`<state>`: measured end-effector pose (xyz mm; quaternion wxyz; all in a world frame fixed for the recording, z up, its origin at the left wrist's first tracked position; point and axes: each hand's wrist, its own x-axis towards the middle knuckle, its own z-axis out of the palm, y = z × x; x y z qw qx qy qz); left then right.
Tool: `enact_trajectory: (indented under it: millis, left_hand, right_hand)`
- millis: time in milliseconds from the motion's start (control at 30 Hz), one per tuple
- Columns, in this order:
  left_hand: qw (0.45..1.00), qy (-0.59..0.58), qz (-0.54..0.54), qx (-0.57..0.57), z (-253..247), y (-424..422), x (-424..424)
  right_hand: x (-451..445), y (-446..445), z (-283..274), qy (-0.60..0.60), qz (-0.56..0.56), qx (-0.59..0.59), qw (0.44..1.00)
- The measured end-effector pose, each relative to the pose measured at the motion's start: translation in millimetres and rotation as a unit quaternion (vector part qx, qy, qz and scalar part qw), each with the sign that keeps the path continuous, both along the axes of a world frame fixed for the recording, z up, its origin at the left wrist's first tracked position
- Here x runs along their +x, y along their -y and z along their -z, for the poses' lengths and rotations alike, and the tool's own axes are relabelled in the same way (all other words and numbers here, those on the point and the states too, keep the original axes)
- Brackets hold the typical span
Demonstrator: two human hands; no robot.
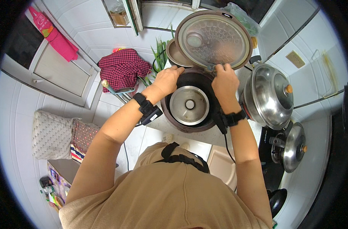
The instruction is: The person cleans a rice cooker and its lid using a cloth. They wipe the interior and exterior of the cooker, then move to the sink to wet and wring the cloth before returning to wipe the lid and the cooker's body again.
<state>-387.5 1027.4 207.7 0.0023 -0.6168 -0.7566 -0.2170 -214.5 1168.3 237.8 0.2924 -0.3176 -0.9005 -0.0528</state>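
A rice cooker [182, 125] stands before me with its inner lid [217, 40] raised on the far side. Inside the dark cavity shows a round metal plate [178, 106] with a raised ring at its centre; no inner pot is seen. My left hand [166, 80] lies at the cooker's far left rim, its fingertips bent over the edge. At the hinge, under the raised lid, my right hand [226, 83] has its fingers bent around a small greyish cloth or scrubber [211, 68], only partly visible. Both wrists wear black straps.
A large steel pot with a domed lid [272, 94] stands right of the cooker, beside a black cooktop [269, 160] with another lidded pot [295, 147]. Behind the cooker are a beige bowl [177, 54] and green onions [160, 54]. A checked cloth [124, 67] lies left.
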Motion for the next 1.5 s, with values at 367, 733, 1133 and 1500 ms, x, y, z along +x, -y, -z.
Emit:
enact_trajectory:
  millis: [367, 733, 1133, 1500]
  left_hand:
    - [0.999, 0.024, 0.015, -0.039, -10.5, 0.3, 0.9]
    - [0.998, 0.024, 0.002, -0.056, -11.2, 2.4, 0.2]
    - [0.997, 0.024, 0.017, -0.064, -10.7, 4.1, -7.6]
    - [0.949, 0.136, -0.164, 0.234, -72.1, -38.3, -25.1]
  right_hand:
    - [-21.3, 12.3, 30.9, 0.081, -0.001, -0.009, 0.997]
    - [-56.2, 33.1, -4.8, -0.125, -0.095, -0.082, 0.984]
    - [-40.8, 11.9, 3.2, -0.049, -0.033, -0.068, 0.996]
    - [-49.6, 7.2, -50.5, -0.285, -0.16, -0.012, 0.945]
